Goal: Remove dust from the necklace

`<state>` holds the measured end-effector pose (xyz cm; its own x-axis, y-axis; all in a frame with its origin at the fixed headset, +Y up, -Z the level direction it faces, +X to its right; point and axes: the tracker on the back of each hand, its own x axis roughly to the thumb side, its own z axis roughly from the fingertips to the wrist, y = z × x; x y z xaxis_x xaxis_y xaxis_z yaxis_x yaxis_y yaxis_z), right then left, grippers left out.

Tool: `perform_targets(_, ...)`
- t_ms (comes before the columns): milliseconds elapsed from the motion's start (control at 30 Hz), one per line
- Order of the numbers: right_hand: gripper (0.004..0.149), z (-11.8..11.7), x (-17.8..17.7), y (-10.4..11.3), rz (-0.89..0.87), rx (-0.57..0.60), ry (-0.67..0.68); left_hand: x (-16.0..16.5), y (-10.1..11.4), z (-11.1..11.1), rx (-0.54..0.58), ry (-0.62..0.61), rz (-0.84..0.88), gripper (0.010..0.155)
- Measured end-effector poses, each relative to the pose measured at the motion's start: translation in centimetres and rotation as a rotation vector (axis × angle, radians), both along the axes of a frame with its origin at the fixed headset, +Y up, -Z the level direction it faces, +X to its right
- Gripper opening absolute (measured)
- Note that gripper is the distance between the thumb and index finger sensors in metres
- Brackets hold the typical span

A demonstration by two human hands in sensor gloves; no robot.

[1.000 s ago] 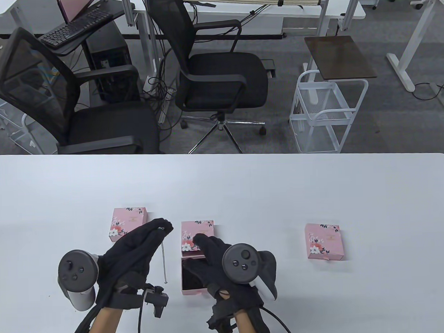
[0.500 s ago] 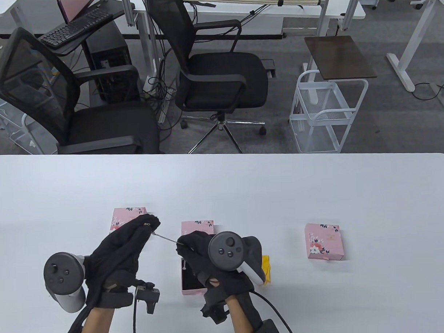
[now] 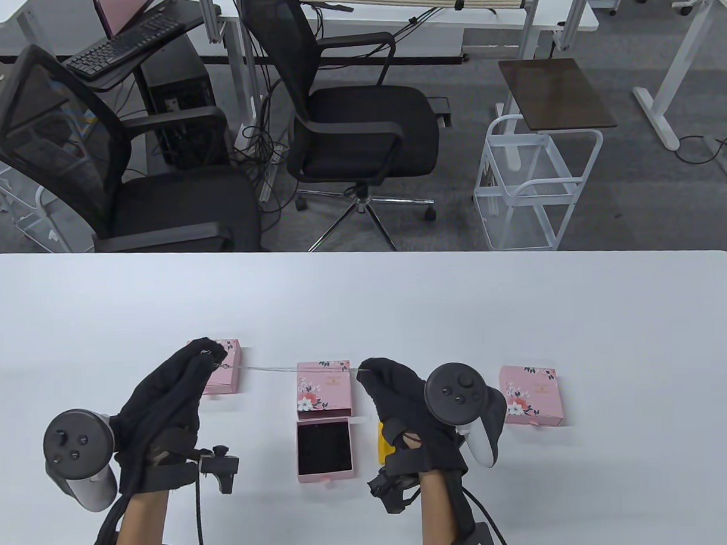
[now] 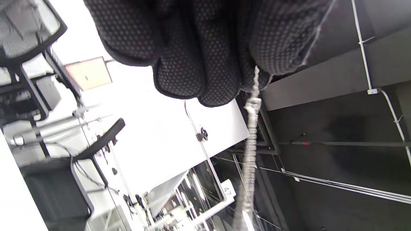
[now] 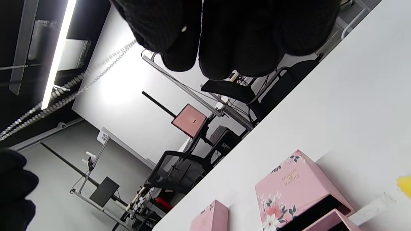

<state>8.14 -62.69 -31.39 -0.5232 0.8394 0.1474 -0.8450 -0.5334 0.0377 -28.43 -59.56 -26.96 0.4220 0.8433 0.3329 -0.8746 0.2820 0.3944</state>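
Two gloved hands, table view: left hand [image 3: 165, 404] and right hand [image 3: 407, 411] each pinch an end of the necklace [image 3: 283, 369], stretched above the open pink box [image 3: 323, 426]; left wrist view: fingertips [image 4: 205, 64] pinching chain; right wrist view: chain runs leftward from fingertips [image 5: 173, 35].

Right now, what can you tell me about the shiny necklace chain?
The necklace is a thin silver-looking chain of tiny links, pulled into a nearly straight line above the white table. The left hand pinches one end and the right hand pinches the other. It hangs in the air over the middle pink box, apparently touching only the fingers. In the wrist views it looks doubled into two strands. I can't make out a pendant or the clasp.
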Motion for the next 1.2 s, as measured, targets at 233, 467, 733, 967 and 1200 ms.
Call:
perform_targets(233, 0.036, 1.1, 0.1, 1.4, -0.061, 0.104, -0.062, 1.2, 0.2, -0.1, -0.022, 0.042, -0.172, 0.038)
perform_targets(467, 0.035, 2.0, -1.2, 2.4, -0.098, 0.217, -0.072, 4.3, -1.3, -1.3, -0.137, -0.065, -0.332, 0.038)
perform_targets(733, 0.035, 3.4, -1.9, 3.8, -0.122, 0.291, -0.054, 8.9, -5.1, -3.0, -0.379, -0.060, -0.714, 0.039)
perform_targets(967, 0.035, 3.5, -2.0, 3.9, -0.124, 0.299, -0.050, 10.6, -7.1, -3.7, -0.489, -0.152, -0.812, 0.039)
perform_targets(1200, 0.035, 3.6, -2.8, 3.8, -0.084, 0.324, -0.044, 11.4, -8.3, -4.1, -0.564, -0.272, -0.821, 0.039)
